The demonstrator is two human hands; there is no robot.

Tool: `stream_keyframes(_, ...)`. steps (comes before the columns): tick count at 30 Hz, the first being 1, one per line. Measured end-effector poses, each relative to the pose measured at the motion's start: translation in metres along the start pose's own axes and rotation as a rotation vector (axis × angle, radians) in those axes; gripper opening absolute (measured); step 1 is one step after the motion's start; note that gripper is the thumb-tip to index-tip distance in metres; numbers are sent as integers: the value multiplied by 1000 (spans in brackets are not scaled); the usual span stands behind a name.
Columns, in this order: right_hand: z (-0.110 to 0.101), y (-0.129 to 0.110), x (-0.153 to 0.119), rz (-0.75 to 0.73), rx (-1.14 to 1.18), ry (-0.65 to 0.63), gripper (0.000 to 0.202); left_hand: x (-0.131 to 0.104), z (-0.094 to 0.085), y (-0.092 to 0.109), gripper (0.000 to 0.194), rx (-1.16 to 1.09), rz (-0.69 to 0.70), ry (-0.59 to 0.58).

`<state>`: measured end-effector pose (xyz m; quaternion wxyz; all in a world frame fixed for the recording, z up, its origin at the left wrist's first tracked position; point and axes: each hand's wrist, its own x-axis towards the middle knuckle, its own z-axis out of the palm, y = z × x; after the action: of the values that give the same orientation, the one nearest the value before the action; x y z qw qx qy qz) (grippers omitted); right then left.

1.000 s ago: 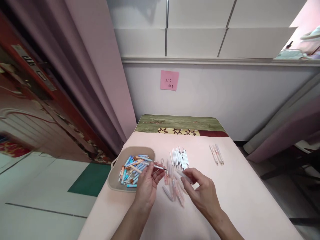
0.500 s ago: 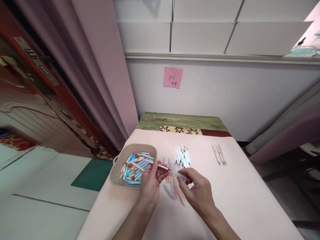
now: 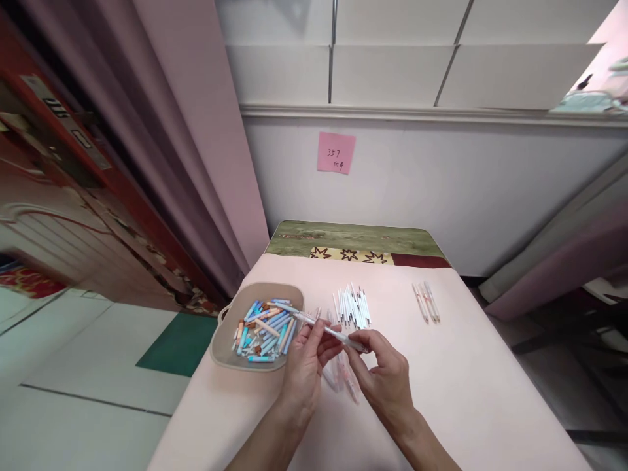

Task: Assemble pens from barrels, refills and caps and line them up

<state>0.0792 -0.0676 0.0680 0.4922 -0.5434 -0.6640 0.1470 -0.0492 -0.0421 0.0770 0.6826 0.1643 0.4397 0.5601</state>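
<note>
The left hand (image 3: 303, 367) and right hand (image 3: 386, 371) are pinching a pen (image 3: 338, 335) between them above the table (image 3: 456, 392). Three pens (image 3: 426, 303) are lying at right, seemingly done, while refills (image 3: 352, 307), barrels (image 3: 349, 381) and parts (image 3: 267, 328) in the bin (image 3: 220, 347) are apparently waiting.

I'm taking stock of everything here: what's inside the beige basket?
The beige basket holds jumbled slim pieces, blue, turquoise, cream and orange, plus brown bits. Lower ones are covered by those on top; the left hand hides the basket's near right corner.
</note>
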Motion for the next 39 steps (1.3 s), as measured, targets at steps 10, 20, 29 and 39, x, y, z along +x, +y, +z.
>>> stream_keyframes(10, -5, 9, -4, -41, -3, 41, 9, -2, 7, -5, 27, 36, -19, -24)
stream_keyframes(20, -15, 13, 1, 125, -20, -100, 30, 2, 7, -7, 30, 86, 36, -41)
stream_keyframes(29, -10, 13, -2, 173, -43, -105, 29, 0, 8, -3, 31, 108, 42, -27)
stream_keyframes(39, -10, 12, -2, 166, -48, -121, 27, 1, 6, -3, 31, 140, 81, -6)
